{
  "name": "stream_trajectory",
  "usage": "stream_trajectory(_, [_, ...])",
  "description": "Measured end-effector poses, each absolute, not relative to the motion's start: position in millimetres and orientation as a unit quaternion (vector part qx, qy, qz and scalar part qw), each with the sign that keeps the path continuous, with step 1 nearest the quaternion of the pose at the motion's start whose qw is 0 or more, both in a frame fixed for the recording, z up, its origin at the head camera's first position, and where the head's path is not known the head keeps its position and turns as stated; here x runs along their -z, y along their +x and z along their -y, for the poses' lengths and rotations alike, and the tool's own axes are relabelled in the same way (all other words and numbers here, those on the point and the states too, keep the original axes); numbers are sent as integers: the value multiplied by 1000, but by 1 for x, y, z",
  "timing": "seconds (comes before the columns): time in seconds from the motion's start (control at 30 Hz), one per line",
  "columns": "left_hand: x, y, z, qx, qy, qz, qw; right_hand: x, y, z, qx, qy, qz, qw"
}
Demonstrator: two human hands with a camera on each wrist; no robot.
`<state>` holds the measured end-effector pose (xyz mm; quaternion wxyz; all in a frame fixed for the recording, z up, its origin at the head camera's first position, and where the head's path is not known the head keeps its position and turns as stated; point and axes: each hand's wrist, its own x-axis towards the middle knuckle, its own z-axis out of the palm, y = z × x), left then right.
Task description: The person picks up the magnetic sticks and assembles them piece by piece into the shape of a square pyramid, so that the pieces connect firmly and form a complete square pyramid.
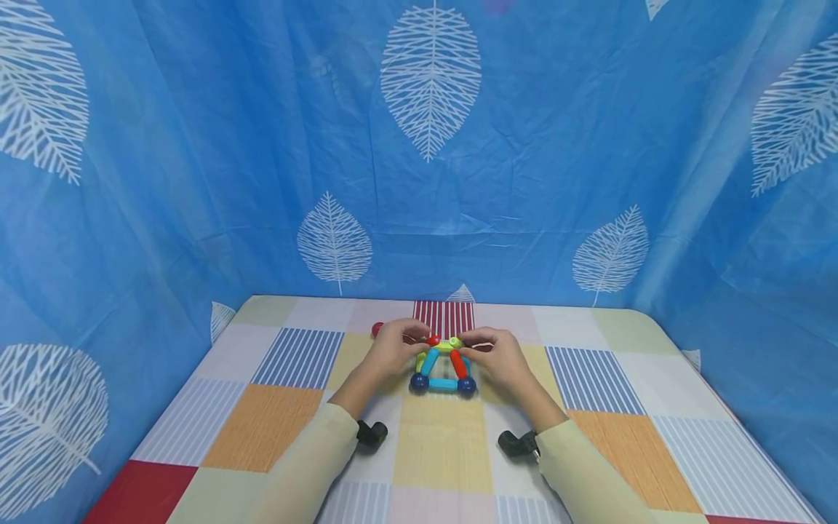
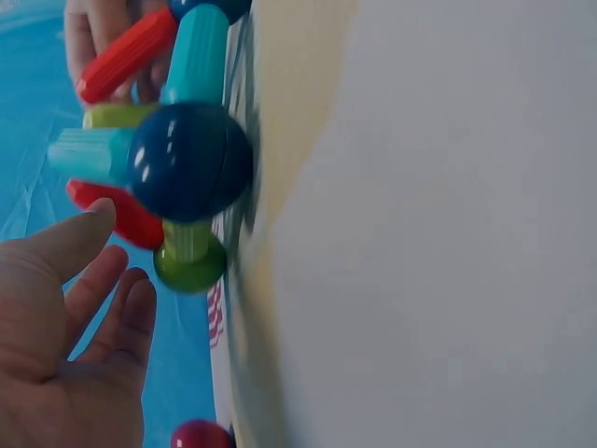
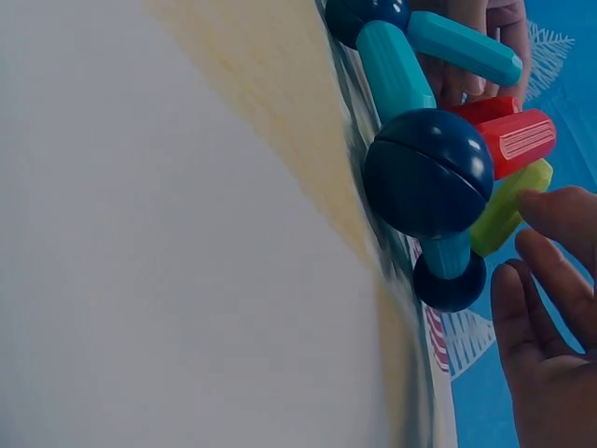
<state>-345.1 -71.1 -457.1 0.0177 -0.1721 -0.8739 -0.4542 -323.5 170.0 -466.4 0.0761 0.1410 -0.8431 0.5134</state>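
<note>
A frame of magnetic building rods and balls (image 1: pixel 444 384) stands on the table between the hands. Navy balls (image 2: pixel 191 161) sit at its lower corners, joined by cyan rods, with red and lime-green rods sloping upward. Beside its left side, the left hand (image 1: pixel 393 346) has its thumb tip right at a red rod (image 2: pixel 140 224), the other fingers loosely extended below it. From the opposite side, the right hand (image 1: pixel 500 356) brings its thumb tip to a lime-green rod (image 3: pixel 506 210), its relaxed fingers slightly apart from the rod. A lime-green ball (image 2: pixel 191 268) forms another lower corner.
A loose red ball (image 1: pixel 377 330) lies behind the left hand, seen also low in the left wrist view. The patchwork tablecloth (image 1: pixel 441 437) covers the table, and a blue curtain (image 1: pixel 511 182) with white leaves surrounds it. Black wrist-camera mounts (image 1: pixel 372 435) project from both wrists.
</note>
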Motion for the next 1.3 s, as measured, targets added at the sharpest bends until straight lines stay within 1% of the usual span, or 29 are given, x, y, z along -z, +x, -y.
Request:
stream_trajectory(0.13, [457, -348, 85, 465, -165, 869, 41, 469, -317, -178, -507, 118, 849, 88])
stream_trajectory(0.2, [456, -351, 92, 467, -159, 868, 59, 471, -313, -181, -515, 99, 847, 82])
stream_trajectory(0.37, [454, -358, 108, 464, -141, 869, 96, 474, -299, -183, -550, 64, 832, 35])
stream_trajectory(0.5, [456, -364, 115, 465, -141, 867, 111, 472, -289, -180, -570, 51, 820, 5])
stream_trajectory(0.63, [458, -368, 120, 474, -133, 864, 103, 469, -279, -177, -563, 41, 825, -17])
stream_trajectory(0.77, [461, -371, 123, 471, -110, 870, 93, 468, -272, -174, -530, 45, 846, -25])
stream_trajectory(0.97, [464, -371, 123, 471, -40, 880, 41, 468, -269, -172, -515, 54, 855, -38])
stream_trajectory(1.07, [466, -371, 122, 475, -18, 880, 21, 469, -269, -171, -510, 57, 857, -43])
stream_trajectory(1.3, [468, -373, 122, 491, 2, 871, 8, 469, -270, -172, -512, 64, 855, -50])
